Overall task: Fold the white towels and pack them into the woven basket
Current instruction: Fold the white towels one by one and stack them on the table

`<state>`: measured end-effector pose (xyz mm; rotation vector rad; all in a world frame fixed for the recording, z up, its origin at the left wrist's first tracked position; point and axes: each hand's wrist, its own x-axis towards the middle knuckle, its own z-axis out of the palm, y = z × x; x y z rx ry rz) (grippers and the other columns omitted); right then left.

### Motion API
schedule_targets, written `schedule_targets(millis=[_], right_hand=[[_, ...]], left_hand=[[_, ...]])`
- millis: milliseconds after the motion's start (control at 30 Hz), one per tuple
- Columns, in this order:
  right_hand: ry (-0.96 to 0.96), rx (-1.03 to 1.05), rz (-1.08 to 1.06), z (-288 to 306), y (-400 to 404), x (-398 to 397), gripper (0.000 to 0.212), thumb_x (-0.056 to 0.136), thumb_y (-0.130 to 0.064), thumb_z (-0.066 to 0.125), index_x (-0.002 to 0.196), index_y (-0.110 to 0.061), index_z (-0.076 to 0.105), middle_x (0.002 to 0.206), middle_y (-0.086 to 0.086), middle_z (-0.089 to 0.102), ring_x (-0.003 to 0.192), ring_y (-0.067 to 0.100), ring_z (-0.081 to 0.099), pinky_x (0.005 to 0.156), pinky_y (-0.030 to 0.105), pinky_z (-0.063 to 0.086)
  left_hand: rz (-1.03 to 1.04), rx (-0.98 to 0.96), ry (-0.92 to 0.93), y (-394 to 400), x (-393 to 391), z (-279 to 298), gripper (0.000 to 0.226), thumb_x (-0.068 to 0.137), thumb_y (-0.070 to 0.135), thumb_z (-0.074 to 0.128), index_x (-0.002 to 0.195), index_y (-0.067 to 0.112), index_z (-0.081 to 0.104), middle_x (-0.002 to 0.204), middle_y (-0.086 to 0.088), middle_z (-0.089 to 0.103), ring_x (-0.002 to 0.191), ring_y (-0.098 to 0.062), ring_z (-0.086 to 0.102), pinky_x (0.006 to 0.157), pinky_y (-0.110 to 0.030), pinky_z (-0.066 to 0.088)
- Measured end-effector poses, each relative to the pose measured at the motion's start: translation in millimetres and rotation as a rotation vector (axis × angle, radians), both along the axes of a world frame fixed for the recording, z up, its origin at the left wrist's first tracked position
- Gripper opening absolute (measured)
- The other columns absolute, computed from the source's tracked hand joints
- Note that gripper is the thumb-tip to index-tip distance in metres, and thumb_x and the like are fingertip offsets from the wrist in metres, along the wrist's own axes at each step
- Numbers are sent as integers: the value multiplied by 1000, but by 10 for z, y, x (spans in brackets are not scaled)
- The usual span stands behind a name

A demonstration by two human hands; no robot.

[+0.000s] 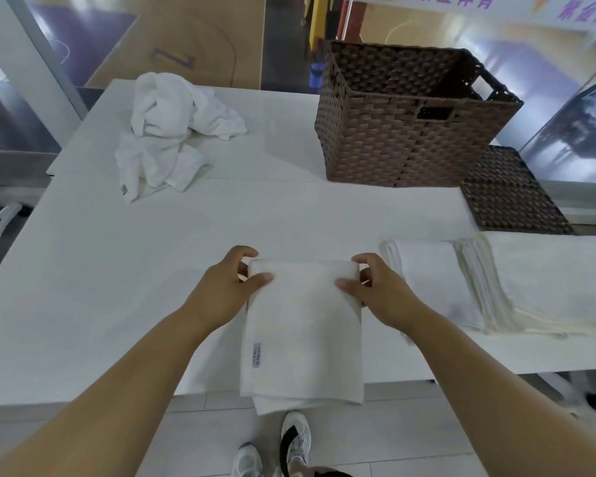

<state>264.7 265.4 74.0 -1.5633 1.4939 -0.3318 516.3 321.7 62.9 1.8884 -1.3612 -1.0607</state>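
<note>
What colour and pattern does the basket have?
The basket is dark brown, with a checkered woven pattern. The head view shows it best.

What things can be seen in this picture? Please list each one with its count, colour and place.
table: one, white, fills the middle of the view
towel being folded: one, white, near table edge, its lower end hangs over the edge
crumpled towels: one heap, count unclear, white, far left of table
folded towels: count unclear, white, right of the hands
cream cloth: one, off-white, far right, beside the folded towels
basket: one, brown woven, far right of table, no towel visible inside
lid: one, brown woven, flat, right of basket
shoes: two, white and black, on floor below
left hand: pinches towel's far left corner
right hand: pinches towel's far right corner
</note>
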Motion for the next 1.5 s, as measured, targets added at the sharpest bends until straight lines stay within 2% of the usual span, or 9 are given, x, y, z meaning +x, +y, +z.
schedule_targets(millis=[200,367,567,933,1067,1200,1300,1400,1500], right_hand=[[319,-34,-9,-329,127,24,57,88,-37,63,136,-19,39,124,-1,56,106,17,57,88,29,45],[459,88,119,-617,443,22,57,91,-38,59,139,-20,34,132,2,51,112,20,55,91,34,47],[404,214,57,-871,702,122,58,94,-38,53,141,-16,28,133,8,49,114,26,53,93,38,46],[397,295,-39,-1035,800,236,51,92,-29,58,130,-4,35,132,15,44,118,33,50,94,35,43],[314,248,-45,-967,768,99,41,91,-27,58,122,-7,40,123,9,44,101,26,52,83,32,43],[261,109,-17,-809,634,-187,20,91,-28,57,94,-19,40,96,-1,42,72,10,41,61,23,35],[210,27,5,-641,486,-454,24,91,-29,58,83,-25,36,87,-6,40,72,10,42,62,23,36],[175,-34,34,-464,294,-783,24,92,-31,57,109,-21,44,106,-4,47,92,14,46,81,25,39],[139,-107,43,-263,76,-1198,58,94,-33,56,143,-18,29,132,-2,43,114,13,44,91,16,31]], left_hand=[[6,108,-205,98,43,-517,46,85,37,64,125,20,48,118,-3,54,94,-16,58,79,-27,42],[-39,255,-184,386,-44,-863,51,85,39,63,127,15,47,118,-6,55,102,-20,56,84,-29,43],[-29,331,-155,504,-142,-1163,37,81,39,64,107,14,53,99,-5,64,86,-20,61,78,-34,50],[18,404,-96,443,-364,-1257,29,77,23,68,94,4,56,92,-11,62,78,-23,60,55,-25,41],[70,372,-18,448,-454,-1161,28,78,19,68,98,5,53,88,-6,60,78,-21,57,57,-26,40],[122,268,53,382,-645,-936,23,83,24,68,93,10,52,84,-5,61,69,-18,57,49,-23,39],[143,188,90,264,-864,-744,21,84,27,68,93,13,54,84,-6,66,56,-18,57,41,-19,40],[173,87,121,135,-1187,-527,21,84,26,69,95,15,56,80,-1,68,54,-18,60,42,-17,42],[221,7,169,-32,-1602,-306,20,83,23,70,96,16,56,80,0,69,66,-17,64,46,-12,44]])
